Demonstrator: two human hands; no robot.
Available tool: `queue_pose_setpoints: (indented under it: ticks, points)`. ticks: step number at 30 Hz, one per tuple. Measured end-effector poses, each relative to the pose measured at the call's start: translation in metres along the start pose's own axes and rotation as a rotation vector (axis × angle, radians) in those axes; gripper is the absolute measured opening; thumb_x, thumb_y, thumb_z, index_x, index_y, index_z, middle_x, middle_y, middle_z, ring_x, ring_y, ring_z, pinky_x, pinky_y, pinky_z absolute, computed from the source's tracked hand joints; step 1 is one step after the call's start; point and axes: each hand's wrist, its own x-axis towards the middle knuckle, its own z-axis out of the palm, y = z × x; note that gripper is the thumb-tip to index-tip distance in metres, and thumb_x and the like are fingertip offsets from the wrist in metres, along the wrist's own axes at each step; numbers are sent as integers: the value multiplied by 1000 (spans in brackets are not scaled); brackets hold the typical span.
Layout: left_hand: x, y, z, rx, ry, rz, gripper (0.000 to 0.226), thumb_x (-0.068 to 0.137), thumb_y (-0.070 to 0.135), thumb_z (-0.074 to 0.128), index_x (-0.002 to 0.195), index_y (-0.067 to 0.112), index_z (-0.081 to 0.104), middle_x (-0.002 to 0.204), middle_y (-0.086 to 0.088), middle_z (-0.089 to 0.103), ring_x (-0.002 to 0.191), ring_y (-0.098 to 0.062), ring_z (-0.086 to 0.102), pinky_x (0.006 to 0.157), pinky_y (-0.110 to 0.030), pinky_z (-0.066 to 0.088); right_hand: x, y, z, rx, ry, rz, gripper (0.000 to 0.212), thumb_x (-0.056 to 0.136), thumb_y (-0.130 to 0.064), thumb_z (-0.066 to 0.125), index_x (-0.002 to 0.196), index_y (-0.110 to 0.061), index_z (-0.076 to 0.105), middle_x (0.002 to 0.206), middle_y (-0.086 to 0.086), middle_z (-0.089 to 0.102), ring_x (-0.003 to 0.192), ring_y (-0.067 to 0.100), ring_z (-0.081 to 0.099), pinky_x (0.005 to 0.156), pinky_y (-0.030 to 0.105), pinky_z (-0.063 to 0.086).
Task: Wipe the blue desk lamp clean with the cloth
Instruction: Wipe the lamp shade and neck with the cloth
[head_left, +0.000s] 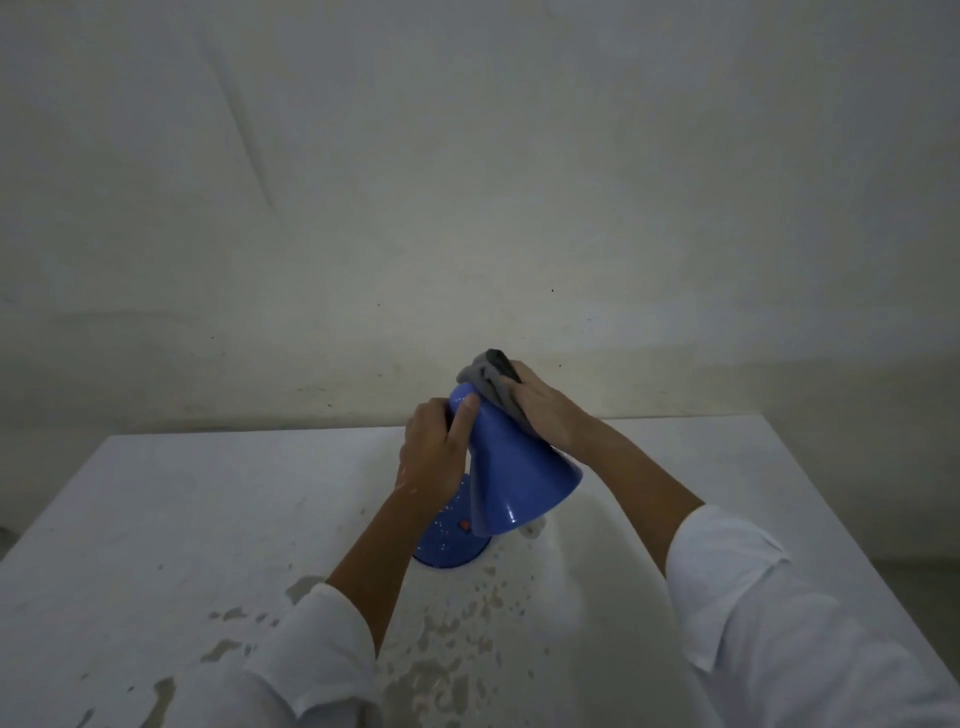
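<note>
The blue desk lamp (514, 478) stands in the middle of the white table, its cone shade tilted with the wide mouth toward me. Its round base (447, 545) carries a small red switch and pale specks. My left hand (434, 457) grips the narrow top of the shade from the left, thumb lying on the blue surface. My right hand (545, 410) presses a crumpled grey cloth (491, 384) against the upper right side of the shade. The lamp's neck is hidden behind the shade and my left hand.
The white table (208, 519) has worn, flaking patches (447, 639) near its front. Its right edge drops off to a grey floor. A pale wall (467, 182) rises just behind the table's far edge.
</note>
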Motion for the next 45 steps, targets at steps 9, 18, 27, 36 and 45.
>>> queue_pose_setpoints:
  ticks: [9,18,27,36,45]
  points:
    - [3,3,-3,-52,-31,37,40,94,41,42,64,15,41,65,-1,36,60,-16,35,57,-27,33,0,-6,-35,-321,71,105,29,97,-38,36,112,-22,55,120,7,61,94,19,55,72,30,38]
    - [2,1,-3,-1,-52,28,31,95,44,39,73,22,46,78,-2,46,73,-16,45,65,-26,38,10,-20,7,53,19,-43,30,97,-43,38,119,-31,55,113,-9,57,100,4,55,83,19,42]
    - [1,4,-4,7,-86,-8,33,94,44,42,97,12,52,92,-5,53,84,-19,51,75,-29,41,18,-49,-23,-389,116,-203,31,94,-44,42,84,-20,60,75,-2,62,69,14,57,61,25,41]
    - [-1,8,-3,62,-46,16,39,96,43,39,104,8,52,92,-13,55,90,-33,55,82,-47,48,32,-45,10,-262,-3,37,35,96,-42,39,108,-16,59,107,6,61,98,23,55,80,30,40]
    - [-9,11,11,170,57,-51,47,94,49,32,99,7,50,94,-4,45,99,-29,47,90,-44,42,5,-3,3,67,37,397,42,85,-69,37,85,-33,60,94,-2,60,95,28,59,92,51,50]
